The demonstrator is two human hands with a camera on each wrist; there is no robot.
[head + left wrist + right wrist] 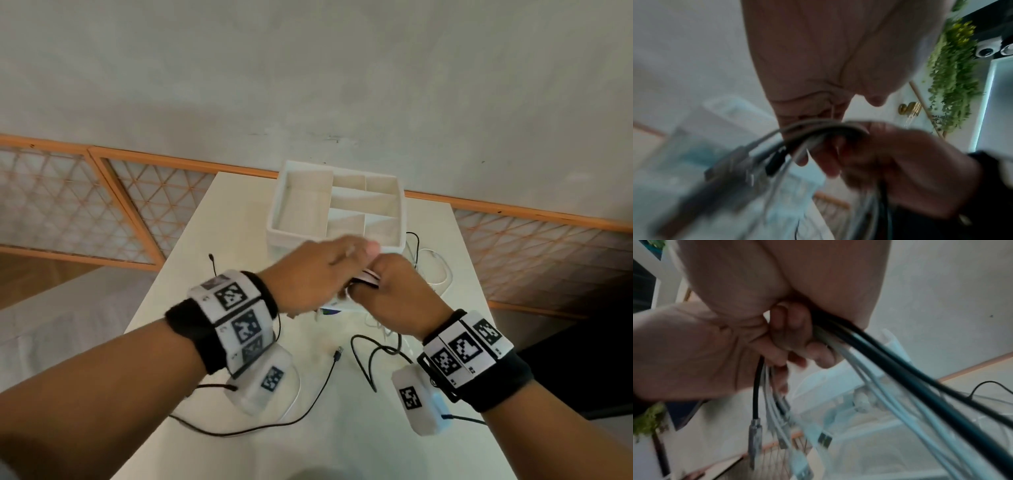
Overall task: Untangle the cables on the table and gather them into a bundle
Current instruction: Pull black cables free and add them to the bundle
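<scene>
Above the white table (342, 445) my two hands meet just in front of the organiser box. Between them is a bundle of white and black cables (367, 276). My left hand (339, 263) curls over the bundle from the left. My right hand (387, 277) grips it from the right, fingers (793, 331) wrapped round the strands. In the right wrist view the cables (890, 369) trail down to the table, and several plug ends (756, 434) dangle below the left hand (694, 345). The left wrist view is blurred; the cable bend (818, 128) arches between my left hand's fingers and the right hand (900, 162).
A white organiser box (274, 219) with several empty compartments stands at the table's far middle. A loose black cable (308, 394) with a plug runs across the near table. Another black loop (370, 356) and a white cable (442, 270) lie to the right.
</scene>
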